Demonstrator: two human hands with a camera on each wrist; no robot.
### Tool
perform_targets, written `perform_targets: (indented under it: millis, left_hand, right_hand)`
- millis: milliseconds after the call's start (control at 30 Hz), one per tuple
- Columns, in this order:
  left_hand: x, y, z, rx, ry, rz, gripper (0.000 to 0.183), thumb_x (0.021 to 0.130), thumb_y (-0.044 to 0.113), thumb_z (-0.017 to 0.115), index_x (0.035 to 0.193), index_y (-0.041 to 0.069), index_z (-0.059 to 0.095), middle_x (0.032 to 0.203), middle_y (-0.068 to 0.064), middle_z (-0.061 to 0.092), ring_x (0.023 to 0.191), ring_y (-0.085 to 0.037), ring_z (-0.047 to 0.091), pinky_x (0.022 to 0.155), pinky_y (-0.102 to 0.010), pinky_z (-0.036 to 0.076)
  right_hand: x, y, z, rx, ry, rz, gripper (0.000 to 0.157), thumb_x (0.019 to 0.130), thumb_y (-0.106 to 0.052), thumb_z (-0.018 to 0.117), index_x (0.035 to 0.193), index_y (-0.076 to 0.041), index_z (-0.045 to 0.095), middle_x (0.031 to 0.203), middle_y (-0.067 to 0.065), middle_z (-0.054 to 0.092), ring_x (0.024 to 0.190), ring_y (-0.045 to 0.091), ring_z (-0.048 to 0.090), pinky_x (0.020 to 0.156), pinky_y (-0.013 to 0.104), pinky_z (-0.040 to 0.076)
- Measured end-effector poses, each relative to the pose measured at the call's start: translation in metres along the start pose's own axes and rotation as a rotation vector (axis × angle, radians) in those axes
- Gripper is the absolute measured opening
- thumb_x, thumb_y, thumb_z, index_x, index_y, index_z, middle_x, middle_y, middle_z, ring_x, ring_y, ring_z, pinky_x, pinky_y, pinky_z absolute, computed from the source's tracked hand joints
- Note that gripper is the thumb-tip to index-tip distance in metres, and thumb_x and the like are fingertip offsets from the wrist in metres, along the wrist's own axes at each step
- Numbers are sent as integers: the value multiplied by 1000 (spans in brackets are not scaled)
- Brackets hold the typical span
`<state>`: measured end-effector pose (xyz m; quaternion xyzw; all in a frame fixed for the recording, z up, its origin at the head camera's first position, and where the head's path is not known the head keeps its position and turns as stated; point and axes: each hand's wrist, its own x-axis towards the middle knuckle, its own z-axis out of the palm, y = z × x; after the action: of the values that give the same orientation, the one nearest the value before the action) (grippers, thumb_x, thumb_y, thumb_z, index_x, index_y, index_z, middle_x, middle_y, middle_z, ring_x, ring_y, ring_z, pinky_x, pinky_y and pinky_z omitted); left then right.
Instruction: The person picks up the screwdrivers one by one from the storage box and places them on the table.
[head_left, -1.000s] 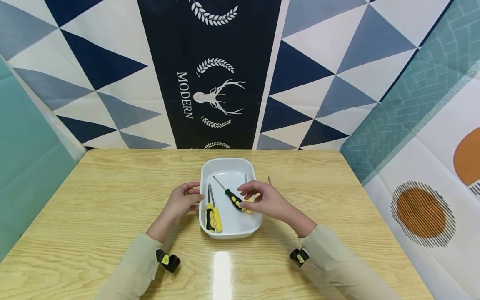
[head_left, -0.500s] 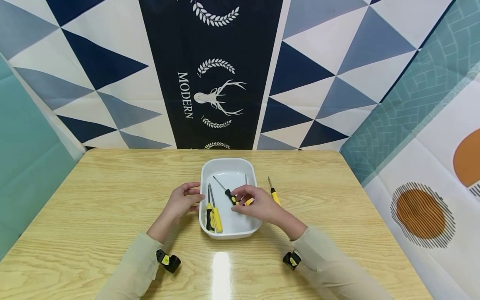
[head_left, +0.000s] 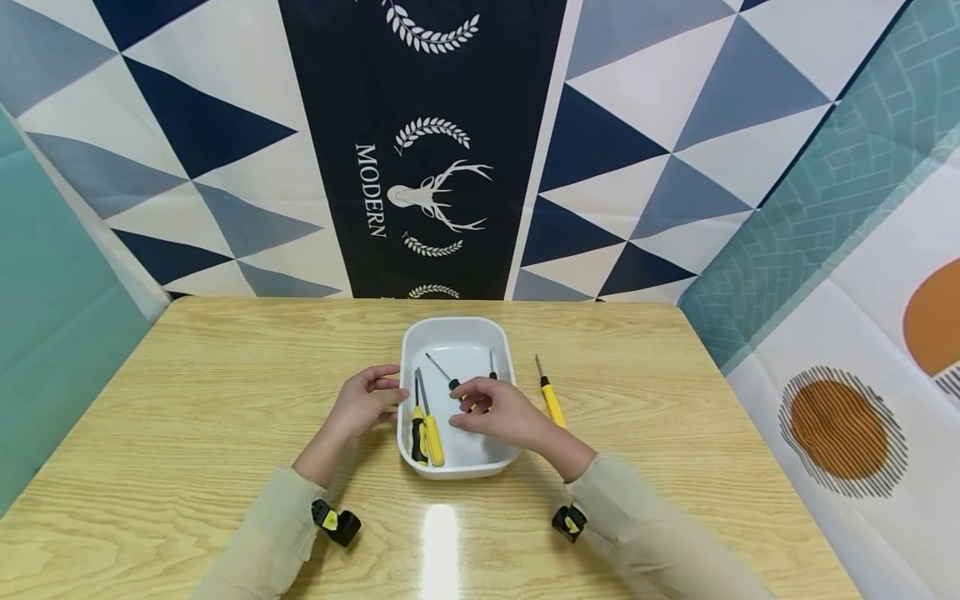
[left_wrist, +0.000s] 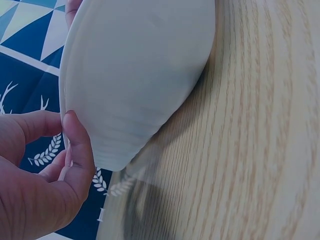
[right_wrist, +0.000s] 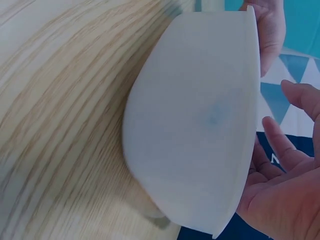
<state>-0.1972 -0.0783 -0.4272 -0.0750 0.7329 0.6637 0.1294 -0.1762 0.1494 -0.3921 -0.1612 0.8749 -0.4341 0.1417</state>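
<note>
Wood-grain worktop (head_left: 247, 400); white tray (head_left: 468, 448), pinched by left hand (head_left: 367, 401); black-handled screwdriver (head_left: 453, 384) partly beneath right hand (head_left: 504, 414), loose, holding nothing; stage, apparently pick-up, likely calls next for a grip

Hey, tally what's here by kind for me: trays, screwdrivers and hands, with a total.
Tray: 1
Screwdrivers: 5, four inside the tray and one on the table
Hands, left hand and right hand: 2
Total: 8
</note>
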Motion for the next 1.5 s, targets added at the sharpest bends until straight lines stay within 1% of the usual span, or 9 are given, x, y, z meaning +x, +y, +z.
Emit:
perform_targets:
  millis: [100,200,433,600,700,800,967,1333,1500]
  left_hand:
    - [0,-1,-1,-8,1,1,50,86,7,64,133,7,48,113,-12,53,81,-13,59,67,-24,55]
    - [0,-1,-1,-10,-2,4,50,86,7,64,133,6,48,113,-13,53,80,-13,59,67,-24,55]
    - [0,-1,-1,-12,-5,4,49,86,6,64,132,6,48,114,-13,53,79,-13,59,66,-23,55]
    - [0,-1,0,-11,-5,5,49,86,6,64,132,6,48,114,-14,53,79,-13,60,66,-23,55]
    - [0,0,0,-11,-7,4,49,86,6,63,132,6,47,114,-14,53,80,-13,59,66,-23,55]
    - [0,0,0,-16,-5,1,49,86,6,63,132,5,47,114,-14,53,81,-13,59,66,-23,55]
    - [-1,0,0,-20,-6,3,49,86,6,63,133,5,47,113,-13,53,80,-13,59,66,-24,56]
    - [-2,1,-1,-25,-11,0,51,87,8,64,135,6,45,113,-12,53,82,-13,59,67,-24,56]
    - [-2,1,0,-20,-9,-2,51,87,8,63,134,6,45,113,-11,52,81,-12,58,67,-24,56]
  right_hand:
    - [2,-2,3,12,5,13,37,81,-25,73,112,-7,64,90,1,63,79,13,53,71,23,46]
    - [2,-5,5,36,10,29,37,81,-23,73,111,-5,64,88,2,63,78,13,53,69,23,46]
    - [3,-5,8,98,14,127,39,81,-24,72,114,-5,62,89,5,62,70,13,54,57,24,49]
    - [5,-6,11,106,26,170,39,81,-24,72,113,-5,62,87,5,62,67,14,54,57,28,51]
    - [6,-7,14,108,30,193,38,81,-24,72,113,-5,62,86,5,62,66,16,55,56,28,51]
    - [7,-7,16,100,30,209,37,81,-24,72,113,-6,62,85,5,61,65,19,57,55,28,51]
    - [8,-8,19,86,29,228,37,82,-25,71,113,-6,62,85,5,61,63,22,58,56,31,52]
    - [11,-10,27,81,36,272,39,81,-26,72,114,-8,62,83,5,61,56,17,55,57,34,54]
    - [13,-10,31,84,34,282,39,81,-26,72,114,-8,62,82,5,62,57,18,56,56,34,54]
